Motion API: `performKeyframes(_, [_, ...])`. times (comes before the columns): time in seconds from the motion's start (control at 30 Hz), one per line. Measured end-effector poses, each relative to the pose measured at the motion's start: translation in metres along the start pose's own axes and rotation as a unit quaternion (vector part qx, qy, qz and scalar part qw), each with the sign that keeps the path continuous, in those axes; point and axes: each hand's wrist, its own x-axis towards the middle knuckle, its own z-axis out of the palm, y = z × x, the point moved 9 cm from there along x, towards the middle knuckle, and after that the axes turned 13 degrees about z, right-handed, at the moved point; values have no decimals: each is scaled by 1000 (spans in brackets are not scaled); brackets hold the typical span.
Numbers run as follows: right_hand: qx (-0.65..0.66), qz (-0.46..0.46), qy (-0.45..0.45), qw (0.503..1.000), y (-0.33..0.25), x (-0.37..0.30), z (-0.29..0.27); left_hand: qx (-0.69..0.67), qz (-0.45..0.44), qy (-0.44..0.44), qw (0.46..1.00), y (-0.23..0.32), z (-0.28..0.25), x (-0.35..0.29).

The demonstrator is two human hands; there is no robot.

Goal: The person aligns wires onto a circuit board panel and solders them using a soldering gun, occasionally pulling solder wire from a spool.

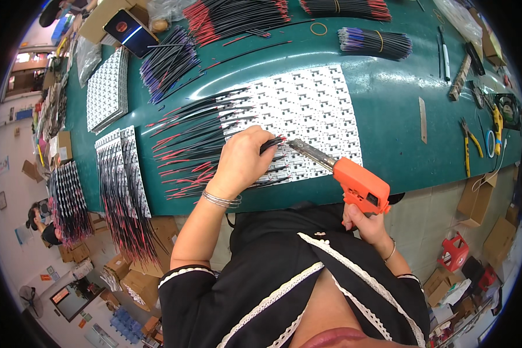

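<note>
Fingers [265, 137] of my left hand [242, 158] are pinched together on black wires [271, 143] over the white circuit panel [326, 107], which lies flat on the green counter [388, 110]. My right hand [368, 225] is curled round the orange soldering gun [358, 178], its tip just beside the wire ends.

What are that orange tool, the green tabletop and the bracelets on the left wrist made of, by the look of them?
Orange tool: body probably moulded plastic, evenly coloured; its grey barrel looks metallic, with a dull sheen.
Green tabletop: smooth and glossy with bright reflections, perhaps vinyl or rubber.
Bracelets: likely polished metal, being thin, silvery and shiny.
</note>
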Motion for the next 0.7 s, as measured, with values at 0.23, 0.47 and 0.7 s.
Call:
performKeyframes(0.23, [-16, 18, -11, 1000, 3, 2, 3, 19, 29, 0, 999, 7, 2, 0])
performKeyframes(0.47, [19, -13, 7, 1000, 1, -3, -4, 44, 27, -2, 999, 12, 1, -1])
performKeyframes(0.7, [50, -12, -9, 999, -4, 2, -8, -10, 42, 9, 999, 4, -6, -2])
